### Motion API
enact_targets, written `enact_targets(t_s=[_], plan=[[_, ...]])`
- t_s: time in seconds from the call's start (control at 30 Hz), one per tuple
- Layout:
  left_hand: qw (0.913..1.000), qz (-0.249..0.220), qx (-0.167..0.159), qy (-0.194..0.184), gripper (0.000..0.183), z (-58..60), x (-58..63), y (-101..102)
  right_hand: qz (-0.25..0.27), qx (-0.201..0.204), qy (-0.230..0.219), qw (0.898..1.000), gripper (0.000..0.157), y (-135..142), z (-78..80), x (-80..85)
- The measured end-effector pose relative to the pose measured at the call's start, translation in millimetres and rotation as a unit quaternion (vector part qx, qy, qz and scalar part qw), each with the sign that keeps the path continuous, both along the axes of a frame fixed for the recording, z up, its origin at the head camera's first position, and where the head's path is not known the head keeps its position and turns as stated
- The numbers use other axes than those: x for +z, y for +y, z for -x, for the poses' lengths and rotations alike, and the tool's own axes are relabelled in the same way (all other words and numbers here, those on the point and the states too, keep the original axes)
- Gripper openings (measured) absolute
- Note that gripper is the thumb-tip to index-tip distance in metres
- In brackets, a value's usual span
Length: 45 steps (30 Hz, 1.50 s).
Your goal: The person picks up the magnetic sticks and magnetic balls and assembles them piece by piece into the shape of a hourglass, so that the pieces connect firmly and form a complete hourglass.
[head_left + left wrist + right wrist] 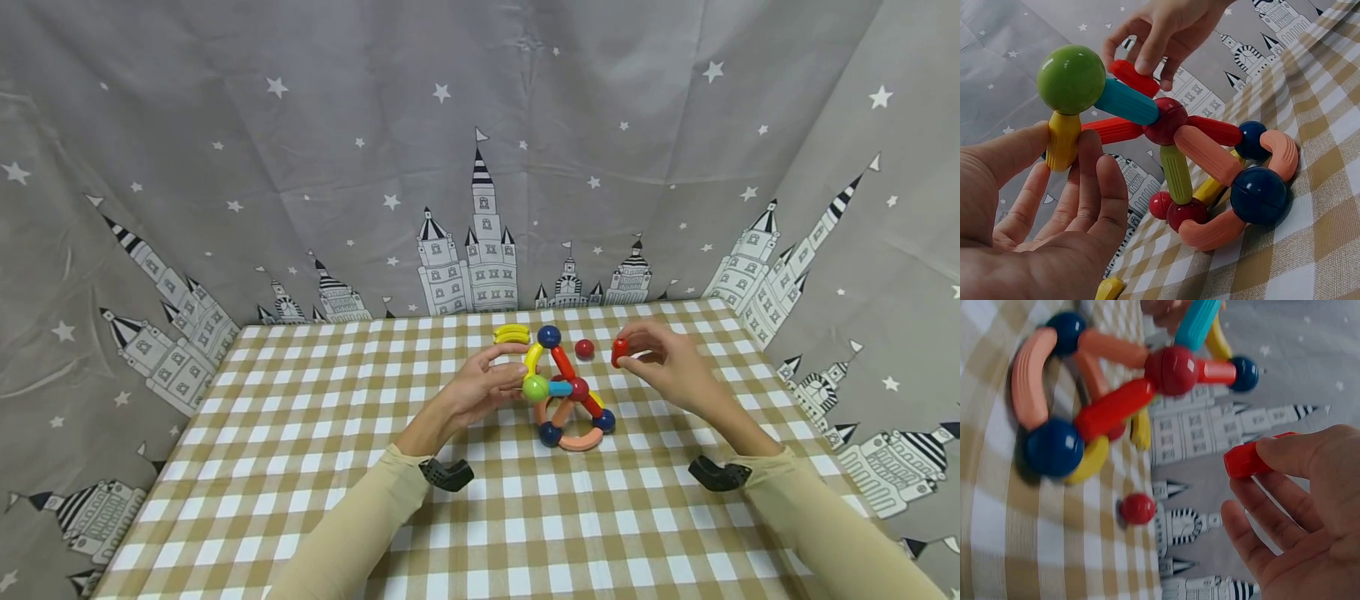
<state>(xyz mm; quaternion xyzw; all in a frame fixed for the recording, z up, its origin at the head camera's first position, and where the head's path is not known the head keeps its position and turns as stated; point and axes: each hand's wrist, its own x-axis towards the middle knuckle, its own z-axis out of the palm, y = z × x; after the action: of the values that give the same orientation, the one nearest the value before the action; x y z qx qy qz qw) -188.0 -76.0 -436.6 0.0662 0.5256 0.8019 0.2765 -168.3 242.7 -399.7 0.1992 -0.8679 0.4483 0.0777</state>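
Observation:
A structure of coloured rods and balls stands on the checked cloth. My left hand (pixel 483 387) pinches its yellow rod (pixel 1063 140) just under the green ball (pixel 1071 79). From that ball a teal rod (pixel 1127 101) runs to the central dark red ball (pixel 1166 120). Below, blue balls (pixel 551 433) and curved salmon rods (pixel 581 441) form the base; another blue ball (pixel 549 337) tops the upper part. Right of the structure and apart from it, my right hand (pixel 671 367) holds a short red rod (pixel 1244 461) between thumb and fingers.
A loose red ball (pixel 584 349) lies on the cloth behind the structure, between it and my right hand. Yellow curved rods (pixel 512 333) lie together near the back edge. A grey curtain (pixel 337 183) with printed castles and stars surrounds the table's back and sides.

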Motion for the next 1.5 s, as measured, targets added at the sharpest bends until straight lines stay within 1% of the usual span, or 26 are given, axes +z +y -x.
enact_targets(t_s=[0.07,0.23,0.43,0.57,0.83,1.03,1.33,1.4,1.5], plan=[[1.0,0.001,0.001,0.001,0.039,0.0,-0.1,0,0.011,0.009,-0.003,1.0,0.03,-6,-3.5,2.3],[1.0,0.002,0.002,0.003,0.039,0.7,-1.3,0,0.013,0.017,-0.004,1.0,0.033,-20,-11.9,5.3],[1.0,0.004,0.0,0.004,0.039,-0.1,-0.8,-1,0.024,0.033,-0.019,0.999,0.033,-33,-17.4,1.4],[1.0,0.006,-0.004,0.006,0.042,-0.5,0.1,0,0.025,0.036,-0.025,0.999,0.032,-38,-18.9,-1.1],[0.9999,0.006,-0.008,0.008,0.045,0.6,-1.0,1,0.03,0.036,-0.021,0.999,0.031,-40,-20.6,-3.8],[0.9999,0.002,-0.009,0.007,0.044,0.1,-0.2,0,0.031,0.042,-0.02,0.998,0.032,-40,-20.5,-4.8],[1.0,-0.002,-0.008,0.004,0.043,-0.2,-2.0,-1,0.038,0.038,-0.035,0.998,0.032,-38,-20.5,-6.2],[1.0,-0.003,-0.006,0.003,0.042,-0.6,-2.1,-1,0.04,0.042,-0.036,0.998,0.033,-38,-19.6,-7.0],[1.0,-0.002,-0.004,0.001,0.041,-1.2,-1.6,-1,0.045,0.059,-0.045,0.996,0.033,-33,-18.2,-7.2]])
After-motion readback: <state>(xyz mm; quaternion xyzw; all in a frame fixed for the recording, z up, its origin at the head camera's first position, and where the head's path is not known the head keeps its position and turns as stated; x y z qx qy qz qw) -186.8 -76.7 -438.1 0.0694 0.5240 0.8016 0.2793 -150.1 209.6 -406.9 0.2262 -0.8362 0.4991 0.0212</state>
